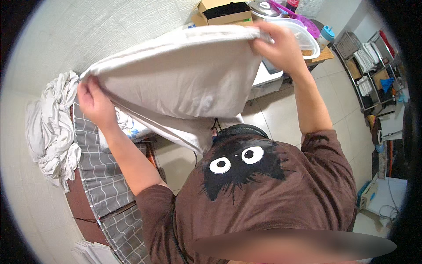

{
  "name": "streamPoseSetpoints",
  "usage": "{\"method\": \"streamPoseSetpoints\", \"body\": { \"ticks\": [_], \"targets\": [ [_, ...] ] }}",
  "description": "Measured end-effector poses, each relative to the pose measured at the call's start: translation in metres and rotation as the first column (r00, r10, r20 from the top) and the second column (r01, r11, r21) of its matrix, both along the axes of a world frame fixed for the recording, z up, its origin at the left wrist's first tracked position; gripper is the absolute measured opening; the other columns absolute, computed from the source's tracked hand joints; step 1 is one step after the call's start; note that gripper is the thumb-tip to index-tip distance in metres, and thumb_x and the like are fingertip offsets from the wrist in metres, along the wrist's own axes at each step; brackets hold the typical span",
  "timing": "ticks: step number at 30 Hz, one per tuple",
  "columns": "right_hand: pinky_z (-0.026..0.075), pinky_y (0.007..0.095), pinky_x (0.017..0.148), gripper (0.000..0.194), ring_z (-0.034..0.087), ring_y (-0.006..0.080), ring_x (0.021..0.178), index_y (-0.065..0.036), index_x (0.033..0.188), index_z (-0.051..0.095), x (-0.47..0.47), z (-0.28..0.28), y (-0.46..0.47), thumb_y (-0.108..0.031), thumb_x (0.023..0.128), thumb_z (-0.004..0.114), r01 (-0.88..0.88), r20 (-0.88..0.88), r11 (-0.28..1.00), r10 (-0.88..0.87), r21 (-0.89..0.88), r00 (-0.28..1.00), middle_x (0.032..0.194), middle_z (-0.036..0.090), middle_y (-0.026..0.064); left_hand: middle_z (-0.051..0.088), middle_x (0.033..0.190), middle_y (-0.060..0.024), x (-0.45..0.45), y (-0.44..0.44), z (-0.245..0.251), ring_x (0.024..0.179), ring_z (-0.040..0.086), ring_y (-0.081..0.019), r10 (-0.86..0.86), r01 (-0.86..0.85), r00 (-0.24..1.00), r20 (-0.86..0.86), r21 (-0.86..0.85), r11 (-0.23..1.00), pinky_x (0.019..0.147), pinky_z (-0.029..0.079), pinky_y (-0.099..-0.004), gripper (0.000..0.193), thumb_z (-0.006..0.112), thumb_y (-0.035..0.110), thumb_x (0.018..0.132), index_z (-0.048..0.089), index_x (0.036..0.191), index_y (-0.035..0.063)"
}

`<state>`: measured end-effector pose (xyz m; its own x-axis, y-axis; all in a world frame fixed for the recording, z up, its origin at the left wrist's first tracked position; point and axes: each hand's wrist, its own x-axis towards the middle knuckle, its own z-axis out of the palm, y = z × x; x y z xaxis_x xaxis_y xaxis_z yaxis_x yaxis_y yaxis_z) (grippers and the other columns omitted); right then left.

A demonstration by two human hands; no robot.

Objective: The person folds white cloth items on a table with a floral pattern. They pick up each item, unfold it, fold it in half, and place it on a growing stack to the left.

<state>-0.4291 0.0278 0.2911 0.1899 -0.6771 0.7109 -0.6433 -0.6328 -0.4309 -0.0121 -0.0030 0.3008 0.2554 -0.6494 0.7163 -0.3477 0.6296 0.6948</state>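
A large off-white cloth point(197, 76) is stretched in the air in front of my body. My left hand point(95, 102) pinches one end of its upper edge. At the other end of that edge, my right hand point(278, 48) grips a corner and is slightly blurred. The top edge looks thick, like a hem or several layers. Below, the cloth sags in a fold towards my waist. Just left of my left hand lies a heap of crumpled white cloths point(54, 128).
A grey checked cover point(102, 175) lies on the left surface, with stacked white cloths point(95, 252) lower down. An open cardboard box point(227, 13), a lidded pot point(265, 9), a plastic container point(305, 39) and a blue-lidded bottle point(326, 34) stand behind. A metal rack point(366, 76) holds folded cloths.
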Motion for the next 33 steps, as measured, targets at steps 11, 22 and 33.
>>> {"method": "streamPoseSetpoints", "body": {
  "ticks": [11,22,33],
  "targets": [
    [0.052,0.0347,0.077,0.014,0.065,0.0201,0.085,0.001,0.093,0.067,0.058,0.044,-0.131,-0.001,0.086,0.056,-0.108,0.415,0.992,0.070,0.068,0.907,0.090,0.068,0.0098,0.061,0.106,-0.0063,0.065,-0.102,-0.013,0.096,0.056,-0.0128,-0.399,0.398,0.862,-0.313,-0.070,0.915,0.087,0.043,-0.0260,0.018,0.049,0.016,0.100,0.054,0.108,0.0006],
    [0.051,0.0317,0.075,0.025,0.067,0.0230,0.083,-0.005,0.093,0.068,0.026,-0.119,-0.017,0.005,0.071,0.064,-0.072,-0.028,0.703,0.129,0.708,0.991,0.088,0.070,0.0113,0.065,0.089,-0.0022,0.064,0.046,-0.188,0.082,0.061,-0.0096,-0.351,0.416,0.896,-0.270,0.786,0.457,0.074,0.049,-0.0236,0.026,0.064,-0.015,0.072,0.064,0.093,-0.0003],
    [0.047,0.0238,0.075,0.012,0.060,0.0087,0.079,0.001,0.093,0.064,0.058,-0.219,-0.176,-0.004,0.083,0.068,-0.058,0.117,0.551,-0.072,0.833,0.991,0.084,0.067,0.0019,0.063,0.084,0.0018,0.100,-0.128,-0.265,0.074,0.053,-0.0053,-0.280,-0.013,0.947,0.159,0.888,0.459,0.067,0.044,-0.0216,0.022,0.061,0.020,0.094,0.064,0.102,-0.0001]
  ]
}}
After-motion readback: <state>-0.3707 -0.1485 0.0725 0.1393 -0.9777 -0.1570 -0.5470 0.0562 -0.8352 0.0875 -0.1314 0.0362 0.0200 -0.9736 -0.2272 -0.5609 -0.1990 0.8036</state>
